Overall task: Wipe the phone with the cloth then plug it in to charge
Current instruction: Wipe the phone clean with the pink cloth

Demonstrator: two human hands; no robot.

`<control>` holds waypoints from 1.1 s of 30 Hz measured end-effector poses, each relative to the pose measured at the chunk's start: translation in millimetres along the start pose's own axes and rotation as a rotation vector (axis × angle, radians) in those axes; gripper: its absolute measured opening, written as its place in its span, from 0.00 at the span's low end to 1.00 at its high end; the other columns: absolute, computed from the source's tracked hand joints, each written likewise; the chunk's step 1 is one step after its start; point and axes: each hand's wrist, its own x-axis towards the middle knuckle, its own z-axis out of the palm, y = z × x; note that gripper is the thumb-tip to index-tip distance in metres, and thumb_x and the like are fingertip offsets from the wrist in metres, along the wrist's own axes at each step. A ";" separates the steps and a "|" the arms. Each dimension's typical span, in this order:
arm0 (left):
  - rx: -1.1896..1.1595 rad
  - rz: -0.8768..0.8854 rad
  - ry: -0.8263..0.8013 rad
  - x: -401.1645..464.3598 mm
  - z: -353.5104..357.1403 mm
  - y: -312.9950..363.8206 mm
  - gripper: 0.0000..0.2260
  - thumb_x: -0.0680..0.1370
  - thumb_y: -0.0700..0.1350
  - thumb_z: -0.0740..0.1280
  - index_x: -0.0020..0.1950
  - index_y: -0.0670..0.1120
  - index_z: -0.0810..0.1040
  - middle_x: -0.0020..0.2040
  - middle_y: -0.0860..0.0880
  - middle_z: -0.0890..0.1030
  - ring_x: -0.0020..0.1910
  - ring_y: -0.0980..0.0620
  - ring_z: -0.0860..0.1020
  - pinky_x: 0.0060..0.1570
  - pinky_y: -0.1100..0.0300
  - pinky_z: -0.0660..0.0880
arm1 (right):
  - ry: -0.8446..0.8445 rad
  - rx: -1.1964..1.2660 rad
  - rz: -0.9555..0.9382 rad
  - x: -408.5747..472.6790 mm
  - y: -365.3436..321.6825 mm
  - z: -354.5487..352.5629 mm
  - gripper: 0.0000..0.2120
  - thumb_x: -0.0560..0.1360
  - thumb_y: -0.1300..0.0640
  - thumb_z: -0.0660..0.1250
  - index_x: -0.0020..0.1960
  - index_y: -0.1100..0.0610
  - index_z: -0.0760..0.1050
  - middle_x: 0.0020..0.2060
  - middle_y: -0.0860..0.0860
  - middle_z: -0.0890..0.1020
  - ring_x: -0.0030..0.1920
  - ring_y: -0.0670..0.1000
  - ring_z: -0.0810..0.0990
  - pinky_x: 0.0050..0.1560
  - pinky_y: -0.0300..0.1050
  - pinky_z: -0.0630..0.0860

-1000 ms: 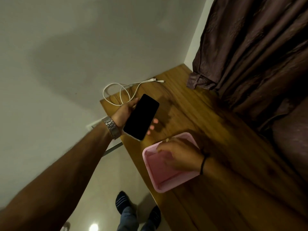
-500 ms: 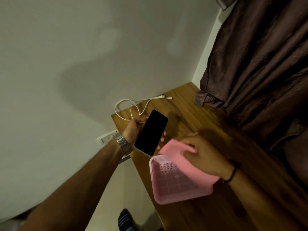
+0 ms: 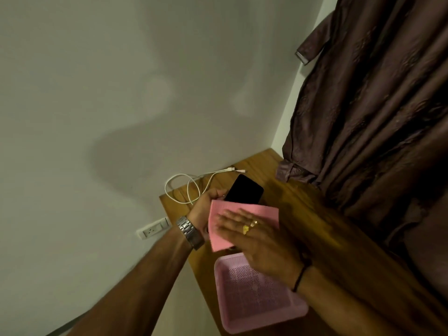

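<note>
My left hand [image 3: 203, 206] holds a black phone [image 3: 244, 190] above the wooden table [image 3: 298, 204], screen up. A pink cloth [image 3: 244, 212] lies over the near half of the phone. My right hand [image 3: 261, 241] presses flat on the cloth with its fingers spread. A white charging cable [image 3: 191, 187] lies coiled at the table's far left corner, its plug end [image 3: 236, 170] pointing right.
A pink perforated tray [image 3: 254, 297] sits on the table below my hands. A wall socket [image 3: 154, 229] is on the wall left of the table. Brown curtains [image 3: 378, 117] hang along the right side, touching the table's far edge.
My right hand lifted the pink cloth out of the tray and laid it on the phone. The camera tilted up, so the table sits lower in view.
</note>
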 end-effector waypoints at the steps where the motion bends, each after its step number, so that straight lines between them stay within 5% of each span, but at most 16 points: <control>1: 0.020 -0.004 0.014 -1.1 0.1 -1.3 0.17 0.80 0.54 0.58 0.48 0.41 0.76 0.35 0.43 0.77 0.33 0.46 0.77 0.38 0.57 0.75 | 0.028 0.008 0.075 4.0 12.4 -9.8 0.31 0.75 0.66 0.62 0.77 0.53 0.68 0.78 0.50 0.68 0.80 0.49 0.62 0.78 0.53 0.62; 5: -0.021 -0.040 -0.030 -10.0 9.3 1.1 0.22 0.81 0.54 0.55 0.48 0.39 0.82 0.42 0.38 0.82 0.42 0.38 0.81 0.44 0.46 0.81 | 0.149 0.011 0.406 22.5 24.6 -30.3 0.33 0.74 0.64 0.69 0.78 0.55 0.67 0.78 0.51 0.67 0.79 0.50 0.63 0.79 0.52 0.59; 7: -0.023 -0.012 0.039 -7.0 6.8 6.2 0.18 0.81 0.50 0.57 0.41 0.41 0.78 0.33 0.43 0.79 0.32 0.46 0.78 0.37 0.57 0.78 | 0.142 0.014 0.332 23.0 0.8 -16.0 0.35 0.72 0.65 0.70 0.78 0.56 0.67 0.77 0.52 0.68 0.79 0.52 0.64 0.79 0.51 0.60; 10: 0.067 0.037 0.041 -9.6 0.8 9.2 0.16 0.80 0.51 0.60 0.40 0.41 0.77 0.30 0.46 0.78 0.28 0.49 0.76 0.34 0.60 0.73 | 0.002 -0.005 0.042 8.1 -16.4 -9.6 0.35 0.72 0.67 0.66 0.78 0.55 0.66 0.77 0.52 0.69 0.78 0.52 0.65 0.78 0.51 0.63; 13: 0.065 -0.051 -0.040 -13.7 -3.2 1.9 0.20 0.80 0.52 0.59 0.55 0.38 0.80 0.47 0.36 0.81 0.48 0.37 0.79 0.49 0.46 0.77 | 0.070 0.006 0.240 14.5 29.3 -39.2 0.31 0.75 0.68 0.66 0.77 0.56 0.69 0.76 0.52 0.70 0.77 0.53 0.67 0.78 0.51 0.63; 15: 0.062 -0.069 -0.055 -15.5 -0.9 -1.7 0.22 0.81 0.52 0.55 0.50 0.41 0.84 0.51 0.35 0.80 0.52 0.35 0.78 0.49 0.44 0.77 | 0.122 0.015 0.444 19.9 37.1 -48.9 0.31 0.76 0.66 0.65 0.78 0.55 0.66 0.78 0.52 0.67 0.78 0.51 0.65 0.79 0.45 0.58; 18: 0.111 0.030 0.133 -2.8 -3.0 5.7 0.18 0.82 0.48 0.57 0.39 0.42 0.79 0.38 0.42 0.76 0.34 0.46 0.78 0.39 0.55 0.75 | 0.018 0.015 0.283 18.8 -9.6 -21.3 0.39 0.69 0.66 0.73 0.78 0.55 0.66 0.77 0.52 0.69 0.77 0.52 0.67 0.77 0.48 0.64; 20: 0.153 0.049 0.116 -3.7 -3.9 9.8 0.16 0.81 0.49 0.60 0.38 0.41 0.77 0.32 0.45 0.77 0.28 0.50 0.77 0.35 0.61 0.75 | -0.067 0.008 0.083 9.3 -21.5 -17.2 0.38 0.68 0.67 0.72 0.77 0.55 0.67 0.76 0.53 0.71 0.76 0.52 0.69 0.76 0.50 0.67; 24: 0.093 -0.054 -0.105 -11.0 -4.3 3.5 0.22 0.80 0.54 0.57 0.59 0.38 0.79 0.51 0.36 0.81 0.53 0.35 0.78 0.52 0.43 0.77 | 0.070 -0.042 0.312 19.4 29.0 -47.2 0.33 0.75 0.67 0.66 0.78 0.54 0.66 0.78 0.51 0.67 0.78 0.51 0.65 0.79 0.47 0.61; 27: 0.054 0.006 0.003 -8.3 2.3 10.6 0.13 0.77 0.49 0.60 0.50 0.40 0.77 0.41 0.40 0.78 0.40 0.42 0.78 0.40 0.53 0.76 | 0.146 -0.006 0.384 29.9 3.2 -33.2 0.32 0.75 0.66 0.66 0.78 0.55 0.67 0.77 0.52 0.69 0.77 0.51 0.67 0.78 0.46 0.62; 30: 0.060 0.053 0.016 -7.8 3.0 15.2 0.13 0.79 0.49 0.60 0.39 0.42 0.72 0.27 0.48 0.76 0.24 0.52 0.75 0.28 0.63 0.70 | 0.025 -0.009 0.093 17.6 -27.8 -18.2 0.30 0.73 0.65 0.61 0.76 0.56 0.69 0.75 0.53 0.73 0.76 0.51 0.69 0.77 0.48 0.65; 33: 0.077 0.053 -0.031 -10.5 0.2 11.2 0.21 0.84 0.48 0.54 0.45 0.38 0.81 0.39 0.39 0.81 0.35 0.45 0.83 0.34 0.58 0.81 | 0.071 -0.054 0.168 18.2 11.5 -42.5 0.29 0.73 0.67 0.68 0.74 0.58 0.73 0.73 0.55 0.74 0.75 0.54 0.71 0.76 0.50 0.66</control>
